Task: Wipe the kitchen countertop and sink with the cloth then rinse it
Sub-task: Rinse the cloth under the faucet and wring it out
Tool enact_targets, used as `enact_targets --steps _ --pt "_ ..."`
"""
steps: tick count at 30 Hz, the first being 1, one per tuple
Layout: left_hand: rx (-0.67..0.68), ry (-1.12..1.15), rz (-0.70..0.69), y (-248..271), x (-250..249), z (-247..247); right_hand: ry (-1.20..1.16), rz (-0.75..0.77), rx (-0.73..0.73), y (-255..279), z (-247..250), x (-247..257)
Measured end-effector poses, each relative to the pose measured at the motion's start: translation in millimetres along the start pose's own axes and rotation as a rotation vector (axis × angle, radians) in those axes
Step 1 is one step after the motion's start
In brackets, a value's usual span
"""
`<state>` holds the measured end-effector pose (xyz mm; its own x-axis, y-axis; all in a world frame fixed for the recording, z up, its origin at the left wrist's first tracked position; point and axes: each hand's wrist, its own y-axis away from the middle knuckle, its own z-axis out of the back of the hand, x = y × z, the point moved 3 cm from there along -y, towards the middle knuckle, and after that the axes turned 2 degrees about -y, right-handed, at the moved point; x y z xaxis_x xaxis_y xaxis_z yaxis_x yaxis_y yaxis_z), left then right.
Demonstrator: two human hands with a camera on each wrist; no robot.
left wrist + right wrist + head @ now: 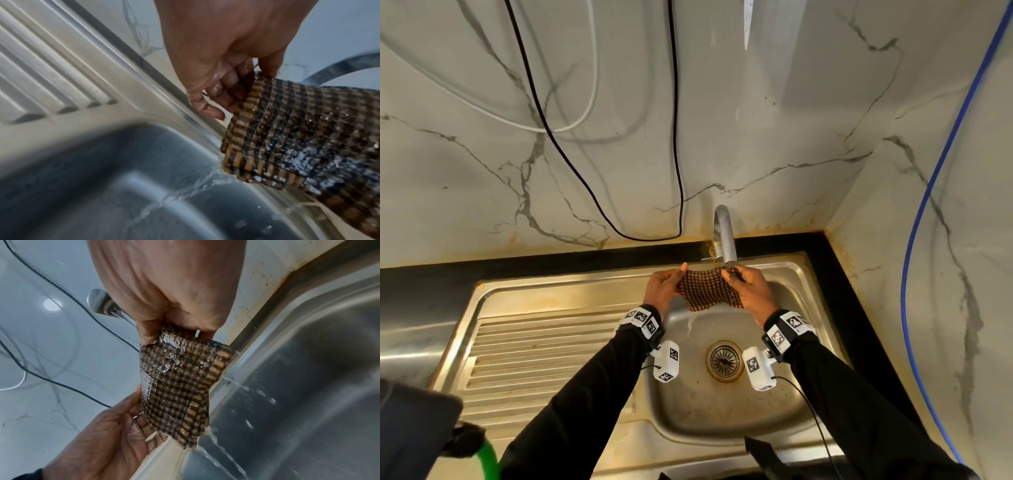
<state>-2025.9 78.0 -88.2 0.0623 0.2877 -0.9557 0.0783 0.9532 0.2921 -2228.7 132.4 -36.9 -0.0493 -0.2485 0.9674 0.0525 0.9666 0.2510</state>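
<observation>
Checked cloth [707, 291] stretched between both hands, under the tap [725, 240], over the sink [784, 274]. Left hand [666, 291] pinches its left edge; right hand [751, 289] grips the right edge. Water runs off the cloth's lower corner.

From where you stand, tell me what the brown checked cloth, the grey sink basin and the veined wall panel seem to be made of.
The brown checked cloth: woven fabric, likely cotton; its ribbed weave glistens wet.
The grey sink basin: brushed metal, probably stainless steel; dull sheen, pressed ridges, rusty staining near the drain.
The veined wall panel: marble or marble-look tile or laminate; glossy, with grey veins. Which one, the pictures cannot settle.
</observation>
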Motion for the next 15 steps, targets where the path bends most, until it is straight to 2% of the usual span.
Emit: enact_targets --steps 5,8,11,13,15 --pt "0.174 -0.062 -0.001 -14 -7 -13 0.004 0.003 -0.026 1 15 -9" --pt "0.316 -0.086 -0.052 -12 -13 -30 -0.084 -0.045 -0.168 3 39 -21" --pt "0.476 -0.161 -0.166 -1 -26 -56 -0.198 -0.084 -0.316 11 66 -34" --pt "0.523 -0.197 -0.168 0 -29 -68 -0.282 -0.097 -0.352 15 78 -43" --pt "0.545 -0.232 -0.122 -2 -27 -66 -0.302 -0.089 -0.324 21 76 -43"
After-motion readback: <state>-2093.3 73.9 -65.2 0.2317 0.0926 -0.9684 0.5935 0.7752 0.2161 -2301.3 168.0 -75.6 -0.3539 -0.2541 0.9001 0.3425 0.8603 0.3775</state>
